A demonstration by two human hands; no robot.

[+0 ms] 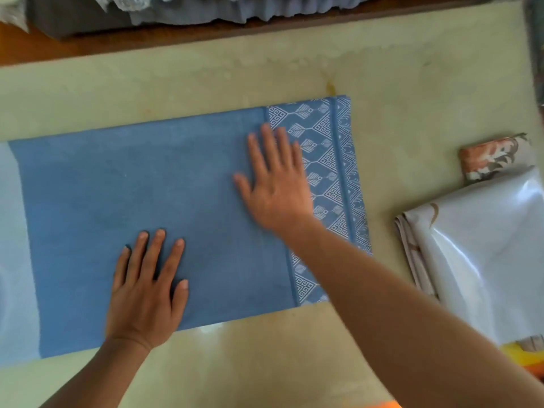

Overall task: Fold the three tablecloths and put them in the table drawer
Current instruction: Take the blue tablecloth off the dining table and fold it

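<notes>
A blue cloth [153, 207] lay folded into a long band across the table [412, 113], running from the left edge of view to a patterned border [332, 178] at its right end. That border carried white geometric figures between darker blue stripes. At the far left a paler blue strip of the same cloth showed.

The left hand [147, 293] rested palm down on the near part of the cloth, left of its middle. Its fingers [156, 254] were straight and spread, pointing away, all lying flat on the plain blue; the wrist crossed the near edge of the cloth. The right hand [276, 187] lay flat farther away and to the right, also with straight, slightly spread fingers. Its fingertips [282, 136] reached the inner edge of the patterned border, while the palm sat on plain blue just beside it. The hand was somewhat blurred. Neither hand gripped anything; the cloth was under both palms.

To the right, apart from the blue cloth, a glossy white cloth [482, 254] lay folded on the table. Just beyond it sat a smaller folded piece with an orange floral print [491, 156]. Grey fabric [188, 10] was heaped past the far edge of the table.
</notes>
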